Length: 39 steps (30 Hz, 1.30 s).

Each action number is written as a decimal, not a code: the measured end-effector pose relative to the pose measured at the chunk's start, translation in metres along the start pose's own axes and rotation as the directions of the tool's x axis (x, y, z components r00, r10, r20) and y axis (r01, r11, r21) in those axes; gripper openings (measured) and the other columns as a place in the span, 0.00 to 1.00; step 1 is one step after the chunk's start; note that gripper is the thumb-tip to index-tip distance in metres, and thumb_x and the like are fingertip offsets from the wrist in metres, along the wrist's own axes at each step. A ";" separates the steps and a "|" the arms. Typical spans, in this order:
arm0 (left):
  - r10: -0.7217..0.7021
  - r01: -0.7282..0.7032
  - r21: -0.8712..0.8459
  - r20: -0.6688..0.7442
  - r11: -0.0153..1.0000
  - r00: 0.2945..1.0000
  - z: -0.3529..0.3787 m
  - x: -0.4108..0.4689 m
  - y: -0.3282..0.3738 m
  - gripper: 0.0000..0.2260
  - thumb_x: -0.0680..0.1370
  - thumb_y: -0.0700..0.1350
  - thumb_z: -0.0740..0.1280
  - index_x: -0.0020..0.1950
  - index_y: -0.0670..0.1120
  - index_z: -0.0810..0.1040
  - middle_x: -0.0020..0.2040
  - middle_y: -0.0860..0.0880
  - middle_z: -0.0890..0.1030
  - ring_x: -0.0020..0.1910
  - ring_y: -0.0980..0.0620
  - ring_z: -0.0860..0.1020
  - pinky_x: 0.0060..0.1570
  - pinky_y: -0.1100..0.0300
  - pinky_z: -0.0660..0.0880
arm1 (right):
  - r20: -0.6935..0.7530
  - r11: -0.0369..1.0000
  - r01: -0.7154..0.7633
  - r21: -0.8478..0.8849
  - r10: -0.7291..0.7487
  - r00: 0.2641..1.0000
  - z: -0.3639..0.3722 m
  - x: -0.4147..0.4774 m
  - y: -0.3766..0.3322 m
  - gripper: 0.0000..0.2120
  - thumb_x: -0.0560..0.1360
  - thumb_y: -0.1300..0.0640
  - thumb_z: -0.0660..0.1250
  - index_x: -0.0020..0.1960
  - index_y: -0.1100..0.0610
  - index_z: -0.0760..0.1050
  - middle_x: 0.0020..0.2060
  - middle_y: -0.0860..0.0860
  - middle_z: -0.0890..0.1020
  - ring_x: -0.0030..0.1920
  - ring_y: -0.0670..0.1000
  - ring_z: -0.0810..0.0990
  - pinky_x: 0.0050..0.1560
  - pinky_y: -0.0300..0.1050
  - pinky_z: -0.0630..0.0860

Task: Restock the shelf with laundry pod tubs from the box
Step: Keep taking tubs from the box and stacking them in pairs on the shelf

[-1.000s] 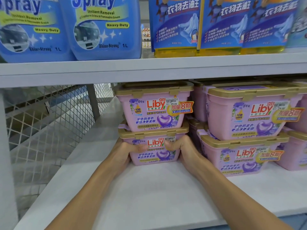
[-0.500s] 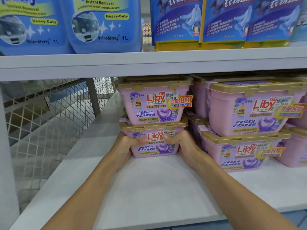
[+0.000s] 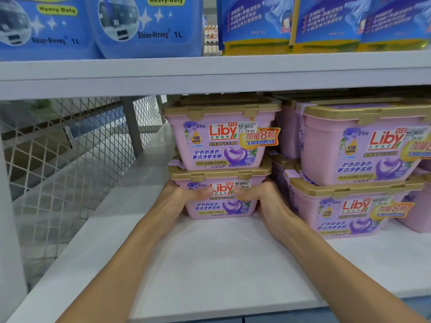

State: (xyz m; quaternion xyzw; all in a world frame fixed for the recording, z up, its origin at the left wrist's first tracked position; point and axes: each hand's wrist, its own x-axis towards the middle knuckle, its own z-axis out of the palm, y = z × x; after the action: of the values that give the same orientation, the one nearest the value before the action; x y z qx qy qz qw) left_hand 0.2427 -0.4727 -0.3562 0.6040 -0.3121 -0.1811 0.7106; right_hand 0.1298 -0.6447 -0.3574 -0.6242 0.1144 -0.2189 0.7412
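Observation:
Two pink laundry pod tubs with gold lids stand stacked on the white shelf [image 3: 228, 259]. My left hand [image 3: 179, 201] and my right hand [image 3: 263, 201] clasp the lower tub [image 3: 221, 206] from both sides, thumbs across its front label. The upper tub [image 3: 221, 141] rests on its lid. To the right stands a second stack of the same tubs [image 3: 359, 173], nearer the shelf's front edge. More tubs sit behind it. The box is out of sight.
A metal mesh panel [image 3: 70, 148] closes the shelf's left end. The shelf board above [image 3: 210, 71] carries blue spray jugs [image 3: 144, 24] and blue-and-yellow detergent pouches [image 3: 326, 24]. Bare shelf surface lies left of and in front of the held stack.
My hands have pushed the two-tub stack a little deeper onto the shelf, and the view has tilted slightly downward.

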 end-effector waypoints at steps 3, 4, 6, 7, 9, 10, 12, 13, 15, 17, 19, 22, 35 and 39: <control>0.004 -0.004 0.004 -0.005 1.000 1.000 0.000 -0.002 -0.001 0.19 0.66 0.40 0.77 0.56 0.52 0.85 0.56 0.44 0.87 0.54 0.41 0.86 0.55 0.35 0.80 | 0.008 1.000 -0.003 -0.008 0.003 1.000 0.001 -0.001 0.000 0.11 0.70 0.67 0.73 0.41 0.52 0.86 0.44 0.52 0.89 0.46 0.56 0.88 0.50 0.53 0.83; 0.004 -0.004 0.004 -0.006 1.000 1.000 0.000 -0.002 -0.002 0.19 0.66 0.39 0.77 0.56 0.52 0.85 0.56 0.44 0.87 0.54 0.41 0.86 0.55 0.36 0.80 | 0.008 1.000 -0.006 -0.006 0.006 1.000 0.001 -0.001 0.000 0.11 0.70 0.68 0.73 0.42 0.52 0.85 0.43 0.51 0.89 0.44 0.55 0.88 0.48 0.52 0.83; 0.004 -0.004 -0.005 -0.012 1.000 1.000 0.001 0.000 -0.003 0.19 0.66 0.39 0.77 0.55 0.51 0.85 0.56 0.43 0.87 0.55 0.40 0.85 0.56 0.36 0.80 | 0.001 1.000 -0.013 -0.001 0.013 1.000 0.001 0.001 0.000 0.11 0.70 0.68 0.73 0.42 0.52 0.84 0.41 0.50 0.88 0.42 0.54 0.88 0.45 0.50 0.83; 0.001 -0.001 -0.009 -0.019 1.000 1.000 0.001 0.001 -0.003 0.19 0.66 0.38 0.77 0.55 0.51 0.85 0.56 0.43 0.87 0.55 0.40 0.85 0.56 0.36 0.80 | -0.001 1.000 -0.016 -0.003 0.016 1.000 0.002 0.001 -0.001 0.11 0.70 0.68 0.73 0.42 0.52 0.85 0.41 0.51 0.88 0.42 0.54 0.88 0.47 0.51 0.83; -0.006 0.006 -0.016 -0.031 1.000 1.000 0.002 0.002 -0.003 0.19 0.65 0.38 0.77 0.55 0.51 0.85 0.56 0.43 0.87 0.54 0.40 0.85 0.56 0.35 0.80 | -0.004 1.000 -0.020 -0.018 0.020 1.000 0.003 0.003 -0.002 0.11 0.70 0.68 0.74 0.38 0.52 0.86 0.42 0.51 0.89 0.43 0.55 0.88 0.50 0.53 0.82; -0.007 0.006 -0.020 -0.034 1.000 0.999 0.003 0.003 -0.003 0.20 0.65 0.38 0.77 0.57 0.49 0.84 0.56 0.42 0.87 0.55 0.39 0.85 0.56 0.35 0.80 | -0.007 1.000 -0.020 -0.023 0.020 1.000 0.003 0.004 -0.002 0.11 0.70 0.67 0.74 0.38 0.51 0.86 0.43 0.51 0.89 0.44 0.55 0.88 0.51 0.54 0.82; -0.010 0.009 -0.024 -0.031 1.000 0.999 0.004 0.005 -0.005 0.23 0.66 0.38 0.76 0.60 0.46 0.82 0.57 0.41 0.86 0.55 0.38 0.85 0.56 0.34 0.80 | -0.012 0.999 -0.023 -0.028 0.023 1.000 0.003 0.006 -0.002 0.10 0.70 0.67 0.74 0.40 0.52 0.85 0.44 0.52 0.89 0.46 0.57 0.87 0.53 0.55 0.82; -0.014 0.013 -0.027 -0.030 1.000 0.999 0.004 0.007 -0.005 0.23 0.66 0.38 0.76 0.61 0.45 0.82 0.57 0.41 0.86 0.56 0.38 0.85 0.56 0.34 0.79 | -0.016 0.999 -0.025 -0.033 0.024 1.000 0.003 0.007 -0.001 0.09 0.70 0.66 0.74 0.41 0.52 0.85 0.44 0.52 0.88 0.47 0.57 0.87 0.54 0.56 0.82; -0.022 0.021 -0.034 -0.036 0.999 0.999 0.004 0.009 -0.005 0.25 0.66 0.38 0.77 0.63 0.44 0.81 0.58 0.40 0.85 0.57 0.37 0.84 0.57 0.32 0.79 | -0.036 0.999 -0.029 -0.046 0.027 0.999 0.005 0.009 -0.002 0.10 0.70 0.67 0.74 0.41 0.52 0.85 0.43 0.52 0.88 0.47 0.58 0.87 0.55 0.57 0.81; -0.024 0.022 -0.033 -0.051 0.999 0.998 0.004 0.011 -0.006 0.26 0.66 0.37 0.77 0.63 0.43 0.80 0.58 0.40 0.86 0.57 0.37 0.84 0.57 0.32 0.79 | -0.051 0.998 -0.048 -0.047 0.046 0.998 0.005 0.011 -0.002 0.10 0.70 0.68 0.74 0.40 0.53 0.85 0.42 0.52 0.88 0.48 0.60 0.86 0.56 0.58 0.81; -0.030 0.029 -0.032 -0.059 0.999 0.998 0.004 0.011 -0.007 0.26 0.65 0.37 0.76 0.64 0.43 0.80 0.58 0.40 0.86 0.56 0.38 0.84 0.57 0.33 0.79 | -0.041 0.996 -0.073 -0.045 0.071 0.997 0.005 0.011 -0.002 0.09 0.68 0.66 0.75 0.44 0.54 0.85 0.46 0.54 0.88 0.50 0.61 0.86 0.58 0.60 0.80; -0.039 0.036 -0.051 -0.056 0.998 0.998 0.005 0.012 -0.010 0.27 0.66 0.37 0.76 0.65 0.42 0.79 0.59 0.39 0.85 0.57 0.37 0.84 0.57 0.36 0.80 | -0.033 0.994 -0.106 -0.042 0.104 0.994 0.007 0.010 -0.004 0.22 0.59 0.62 0.76 0.53 0.59 0.84 0.51 0.58 0.87 0.53 0.63 0.86 0.59 0.64 0.79; -0.048 0.040 0.404 0.010 0.914 0.999 -0.011 -0.084 0.019 0.37 0.73 0.46 0.79 0.75 0.63 0.64 0.70 0.72 0.71 0.69 0.70 0.70 0.65 0.73 0.68 | -0.179 0.844 -0.076 -0.531 -0.024 0.984 0.025 -0.098 -0.016 0.24 0.69 0.54 0.73 0.64 0.47 0.74 0.60 0.41 0.81 0.62 0.46 0.79 0.56 0.42 0.73; -0.096 0.120 0.773 -0.077 0.623 0.992 -0.046 -0.145 0.037 0.44 0.76 0.61 0.71 0.84 0.54 0.49 0.76 0.62 0.59 0.78 0.60 0.59 0.73 0.68 0.54 | -0.104 0.520 -0.135 -0.843 0.087 0.991 0.058 -0.136 -0.031 0.30 0.78 0.47 0.67 0.77 0.54 0.62 0.70 0.50 0.73 0.72 0.53 0.70 0.63 0.42 0.67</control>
State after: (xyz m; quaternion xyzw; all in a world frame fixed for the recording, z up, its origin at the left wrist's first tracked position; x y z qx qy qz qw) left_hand 0.1619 -0.3388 -0.3564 0.8709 -0.3128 -0.0632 0.3737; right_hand 0.0305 -0.5342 -0.3301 -0.8913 0.2638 -0.1035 0.3540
